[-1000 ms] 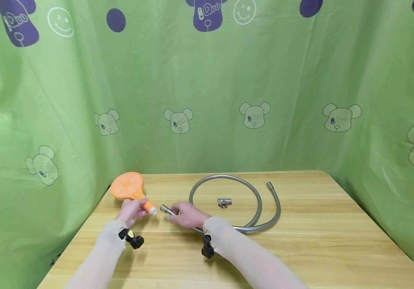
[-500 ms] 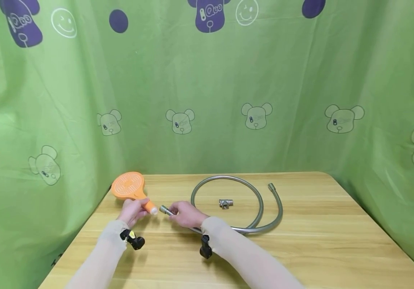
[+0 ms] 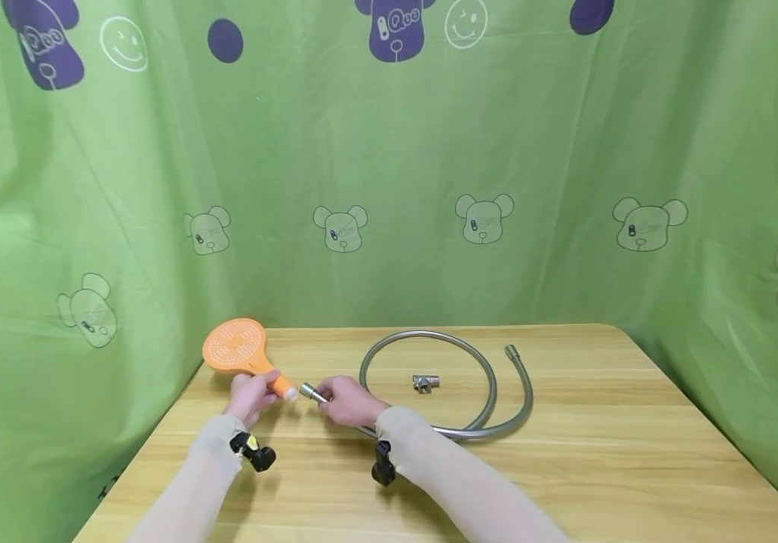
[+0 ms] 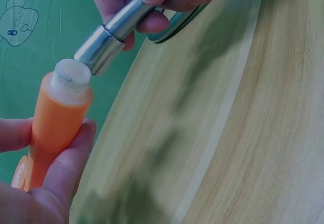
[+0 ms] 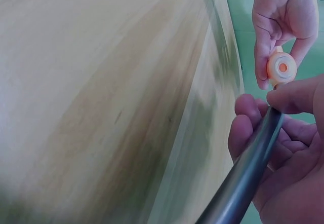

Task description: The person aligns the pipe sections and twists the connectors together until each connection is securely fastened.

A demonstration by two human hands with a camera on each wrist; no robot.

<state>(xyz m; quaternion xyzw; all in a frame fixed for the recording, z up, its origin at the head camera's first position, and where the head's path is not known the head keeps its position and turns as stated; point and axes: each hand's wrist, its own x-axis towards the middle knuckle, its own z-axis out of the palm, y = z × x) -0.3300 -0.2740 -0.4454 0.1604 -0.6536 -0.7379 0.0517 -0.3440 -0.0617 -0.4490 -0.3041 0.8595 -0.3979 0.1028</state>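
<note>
An orange shower head (image 3: 235, 347) tilts at the left of the table, its perforated face up. My left hand (image 3: 250, 397) pinches its handle (image 4: 55, 127) between thumb and fingers. The handle's white threaded end (image 4: 72, 78) points toward the hose. My right hand (image 3: 351, 402) holds a grey metal shower hose (image 5: 248, 168) just behind its end fitting (image 3: 308, 391). In the left wrist view the silver fitting (image 4: 99, 50) overlaps the edge of the white threaded end at an angle. From the head view a small gap shows between the two ends.
The rest of the hose (image 3: 490, 369) loops over the table, its other end fitting (image 3: 512, 351) at the right. Inside the loop lies a small metal tee valve (image 3: 425, 383). A green curtain (image 3: 389, 279) surrounds the wooden table (image 3: 599, 467) at the back and sides.
The shower head has tilted slightly, its face shifting left and up, and its threaded end has come a little nearer the hose fitting. The right hand keeps its hold on the hose.
</note>
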